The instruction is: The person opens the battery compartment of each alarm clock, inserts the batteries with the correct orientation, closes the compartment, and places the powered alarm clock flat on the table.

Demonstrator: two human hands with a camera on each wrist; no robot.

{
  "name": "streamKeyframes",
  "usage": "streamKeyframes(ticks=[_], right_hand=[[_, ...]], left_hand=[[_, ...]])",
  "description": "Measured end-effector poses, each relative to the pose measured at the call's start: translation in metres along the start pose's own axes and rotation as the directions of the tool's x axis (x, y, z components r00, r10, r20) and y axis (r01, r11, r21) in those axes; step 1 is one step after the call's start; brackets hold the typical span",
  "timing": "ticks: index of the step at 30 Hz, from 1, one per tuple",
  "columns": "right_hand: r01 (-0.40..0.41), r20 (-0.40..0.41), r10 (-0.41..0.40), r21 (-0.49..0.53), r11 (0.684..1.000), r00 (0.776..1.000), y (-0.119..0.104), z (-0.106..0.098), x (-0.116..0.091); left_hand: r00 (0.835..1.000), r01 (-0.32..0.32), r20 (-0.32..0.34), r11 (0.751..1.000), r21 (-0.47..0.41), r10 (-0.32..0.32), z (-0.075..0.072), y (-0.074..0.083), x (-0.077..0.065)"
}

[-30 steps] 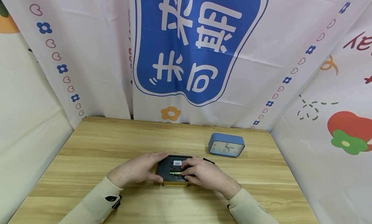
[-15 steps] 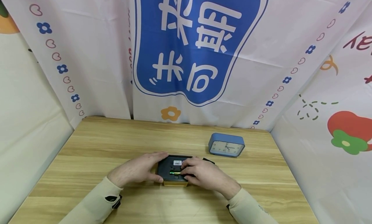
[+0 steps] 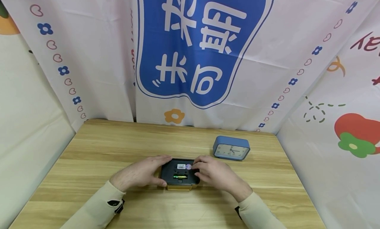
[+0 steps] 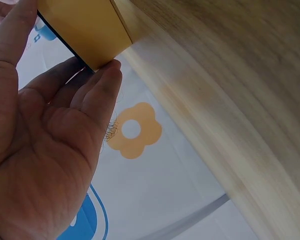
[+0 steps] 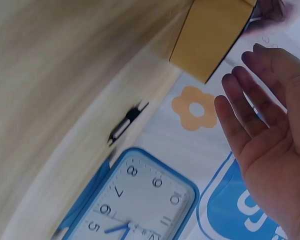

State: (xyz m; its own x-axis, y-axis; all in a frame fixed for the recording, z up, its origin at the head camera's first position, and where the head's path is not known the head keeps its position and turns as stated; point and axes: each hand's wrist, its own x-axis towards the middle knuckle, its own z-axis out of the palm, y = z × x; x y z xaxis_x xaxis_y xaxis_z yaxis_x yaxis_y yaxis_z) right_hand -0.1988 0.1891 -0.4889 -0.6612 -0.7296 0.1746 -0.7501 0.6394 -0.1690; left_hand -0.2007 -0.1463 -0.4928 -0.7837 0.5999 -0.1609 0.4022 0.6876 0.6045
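A yellow clock (image 3: pixel 169 172) lies face down on the table, its black back up with a label and a round sticker. In the slot of the back lies a green and gold battery (image 3: pixel 180 177). My left hand (image 3: pixel 142 173) holds the clock's left end, thumb at the near edge and fingers at the far edge. Loosely bent, the fingers of my right hand (image 3: pixel 216 174) hover by the clock's right end, with nothing between them. In the right wrist view a small black battery cover (image 5: pixel 127 123) lies on the table; in the head view my right hand hides it.
A blue alarm clock (image 3: pixel 231 148) stands upright behind my right hand, facing me. The wooden table (image 3: pixel 118 140) ends at a printed white cloth (image 3: pixel 101 90) at the back, with more cloth on both sides.
My right hand has let go of the battery and pulled back to the right, so the battery now shows whole in its slot. The left hand and the yellow clock have stayed put.
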Motion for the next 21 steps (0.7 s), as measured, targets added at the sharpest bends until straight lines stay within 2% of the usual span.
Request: streamKeyframes(ticks=[4, 13, 21], right_hand=[[-0.028, -0.03, 0.028, 0.0, 1.0, 0.999, 0.006, -0.005, -0.003], [-0.134, -0.041, 0.134, 0.003, 0.991, 0.99, 0.016, -0.011, -0.01], [-0.258, -0.043, 0.259, 0.022, 0.966, 0.965, 0.018, -0.007, -0.014]], left_hand=[[1.0, 0.001, -0.003, 1.0, 0.007, -0.001, 0.0, 0.001, 0.0], [1.0, 0.0, -0.002, 1.0, -0.014, 0.0, 0.0, 0.0, -0.001], [1.0, -0.001, -0.003, 1.0, -0.012, 0.001, -0.001, 0.0, -0.001]])
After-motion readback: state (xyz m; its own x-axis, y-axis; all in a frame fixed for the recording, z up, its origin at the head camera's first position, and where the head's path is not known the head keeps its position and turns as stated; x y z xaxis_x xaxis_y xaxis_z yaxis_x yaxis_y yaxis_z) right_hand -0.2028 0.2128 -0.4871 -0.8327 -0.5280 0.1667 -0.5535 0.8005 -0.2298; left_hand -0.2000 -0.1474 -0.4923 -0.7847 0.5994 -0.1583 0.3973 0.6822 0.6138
